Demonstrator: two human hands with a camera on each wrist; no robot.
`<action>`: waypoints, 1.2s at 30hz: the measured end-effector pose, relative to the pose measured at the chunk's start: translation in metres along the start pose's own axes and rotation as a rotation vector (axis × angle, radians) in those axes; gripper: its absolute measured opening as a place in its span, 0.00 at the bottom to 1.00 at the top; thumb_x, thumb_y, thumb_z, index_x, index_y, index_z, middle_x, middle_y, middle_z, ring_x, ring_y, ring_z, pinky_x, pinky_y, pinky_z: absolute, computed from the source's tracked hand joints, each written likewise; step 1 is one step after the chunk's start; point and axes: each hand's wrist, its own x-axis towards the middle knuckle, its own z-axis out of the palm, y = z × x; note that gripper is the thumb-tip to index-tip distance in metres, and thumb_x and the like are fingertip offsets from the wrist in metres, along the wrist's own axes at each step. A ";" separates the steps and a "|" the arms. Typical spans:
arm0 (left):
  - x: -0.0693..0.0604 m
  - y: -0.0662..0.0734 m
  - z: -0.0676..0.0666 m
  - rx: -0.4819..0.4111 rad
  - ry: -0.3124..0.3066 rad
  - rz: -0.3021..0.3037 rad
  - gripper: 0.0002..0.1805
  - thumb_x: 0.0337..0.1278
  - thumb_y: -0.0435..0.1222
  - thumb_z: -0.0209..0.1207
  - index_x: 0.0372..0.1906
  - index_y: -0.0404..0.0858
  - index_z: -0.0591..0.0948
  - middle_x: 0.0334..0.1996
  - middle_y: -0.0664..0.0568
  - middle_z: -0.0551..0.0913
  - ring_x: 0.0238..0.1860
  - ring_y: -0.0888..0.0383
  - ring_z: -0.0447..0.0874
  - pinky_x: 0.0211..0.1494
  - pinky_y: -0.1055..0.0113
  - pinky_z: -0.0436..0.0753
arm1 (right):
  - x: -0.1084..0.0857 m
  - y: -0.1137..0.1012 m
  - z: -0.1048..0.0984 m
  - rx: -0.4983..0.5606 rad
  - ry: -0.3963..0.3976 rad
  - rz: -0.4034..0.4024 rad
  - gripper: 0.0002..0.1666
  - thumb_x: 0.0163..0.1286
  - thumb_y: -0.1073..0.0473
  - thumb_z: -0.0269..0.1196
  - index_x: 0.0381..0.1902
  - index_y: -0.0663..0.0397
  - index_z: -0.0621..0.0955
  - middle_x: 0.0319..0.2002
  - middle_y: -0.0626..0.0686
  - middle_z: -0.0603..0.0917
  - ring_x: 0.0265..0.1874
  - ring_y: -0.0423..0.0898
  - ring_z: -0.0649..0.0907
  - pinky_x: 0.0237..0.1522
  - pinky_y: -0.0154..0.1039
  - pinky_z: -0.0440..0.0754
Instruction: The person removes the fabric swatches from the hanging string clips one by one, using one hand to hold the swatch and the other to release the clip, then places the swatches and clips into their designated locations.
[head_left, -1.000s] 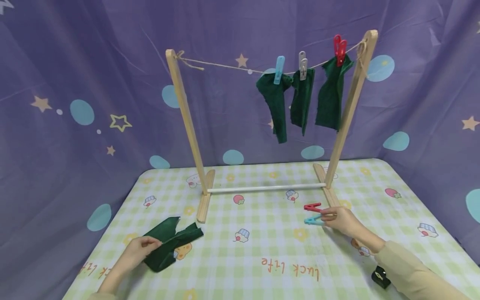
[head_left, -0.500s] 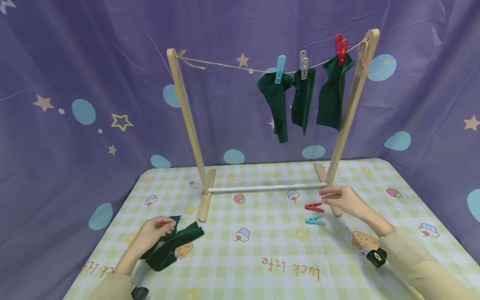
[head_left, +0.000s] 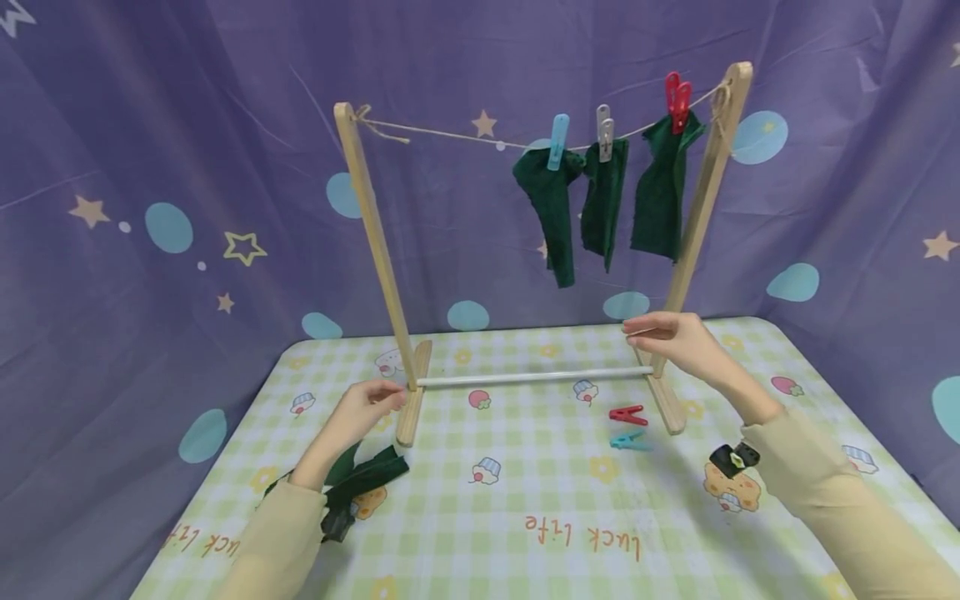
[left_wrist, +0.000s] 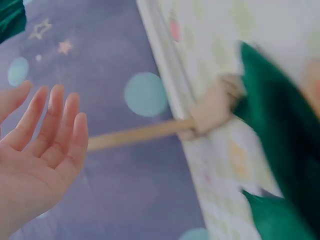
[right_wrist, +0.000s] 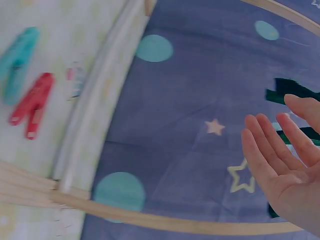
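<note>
My left hand (head_left: 365, 414), fingers relaxed and holding nothing, is raised beside the foot of the rack's left post. Beneath that forearm lies a dark green cloth (head_left: 367, 475), partly hidden by the sleeve. In the left wrist view the same cloth (left_wrist: 280, 115) looks blurred, and the palm is bare. My right hand (head_left: 678, 340) hovers in front of the right post's lower end with loosely extended fingers and a bare palm. Below it on the table lie a red clothespin (head_left: 628, 414) and a light blue clothespin (head_left: 630, 441). Both pins (right_wrist: 32, 105) appear in the right wrist view.
A wooden rack (head_left: 382, 258) stands at the table's back, with a string (head_left: 450, 132) between its posts and a white bar (head_left: 532, 377) low down. Three green cloths (head_left: 663, 200) hang toward the right, under blue, grey and red clothespins. A purple curtain (head_left: 262, 125) closes the back.
My left hand has let go of the green cloth and moved up and right. My right hand has left the clothespins on the table and risen toward the right post.
</note>
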 end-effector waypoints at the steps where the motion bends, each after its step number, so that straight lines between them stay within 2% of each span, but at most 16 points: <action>1: 0.004 0.006 0.001 0.007 -0.001 0.011 0.15 0.58 0.39 0.54 0.42 0.31 0.78 0.35 0.43 0.81 0.35 0.50 0.79 0.37 0.63 0.78 | 0.002 -0.004 -0.001 -0.002 0.006 -0.006 0.21 0.61 0.56 0.59 0.49 0.63 0.76 0.46 0.62 0.79 0.38 0.32 0.80 0.39 0.24 0.76; 9: 0.032 0.049 0.006 0.009 -0.026 0.029 0.17 0.58 0.45 0.53 0.46 0.38 0.78 0.38 0.47 0.80 0.39 0.52 0.77 0.39 0.62 0.78 | 0.017 -0.030 -0.012 -0.026 0.074 -0.043 0.21 0.60 0.55 0.61 0.48 0.62 0.77 0.44 0.58 0.81 0.37 0.31 0.80 0.37 0.25 0.77; 17: 0.057 0.081 0.008 -0.004 0.016 0.116 0.13 0.58 0.43 0.54 0.42 0.39 0.80 0.36 0.48 0.81 0.37 0.55 0.77 0.41 0.61 0.77 | 0.033 -0.058 -0.021 -0.005 0.082 -0.055 0.24 0.60 0.53 0.61 0.50 0.63 0.76 0.42 0.48 0.82 0.38 0.33 0.80 0.37 0.25 0.76; 23: 0.072 0.102 0.010 -0.072 0.040 0.145 0.14 0.58 0.42 0.54 0.44 0.39 0.79 0.40 0.48 0.80 0.39 0.56 0.77 0.43 0.62 0.77 | 0.046 -0.085 -0.027 -0.016 0.134 -0.100 0.24 0.60 0.53 0.60 0.51 0.62 0.76 0.43 0.47 0.81 0.38 0.32 0.79 0.38 0.25 0.76; 27: 0.083 0.114 0.015 -0.103 0.074 0.175 0.14 0.58 0.41 0.54 0.44 0.37 0.79 0.40 0.47 0.80 0.39 0.55 0.78 0.43 0.63 0.77 | 0.057 -0.100 -0.031 0.022 0.170 -0.153 0.23 0.60 0.55 0.61 0.50 0.64 0.76 0.40 0.43 0.82 0.38 0.32 0.80 0.39 0.24 0.75; 31: 0.093 0.124 0.022 -0.133 0.105 0.199 0.14 0.57 0.41 0.55 0.44 0.37 0.79 0.41 0.48 0.80 0.41 0.55 0.77 0.45 0.64 0.76 | 0.067 -0.112 -0.035 0.054 0.202 -0.173 0.22 0.59 0.56 0.62 0.49 0.61 0.77 0.38 0.41 0.83 0.37 0.31 0.80 0.37 0.24 0.74; 36: 0.105 0.136 0.034 -0.178 0.124 0.213 0.14 0.57 0.40 0.55 0.45 0.37 0.78 0.42 0.48 0.79 0.42 0.56 0.77 0.47 0.65 0.76 | 0.079 -0.127 -0.037 0.141 0.232 -0.177 0.22 0.58 0.56 0.63 0.49 0.60 0.77 0.40 0.43 0.83 0.40 0.34 0.80 0.44 0.28 0.74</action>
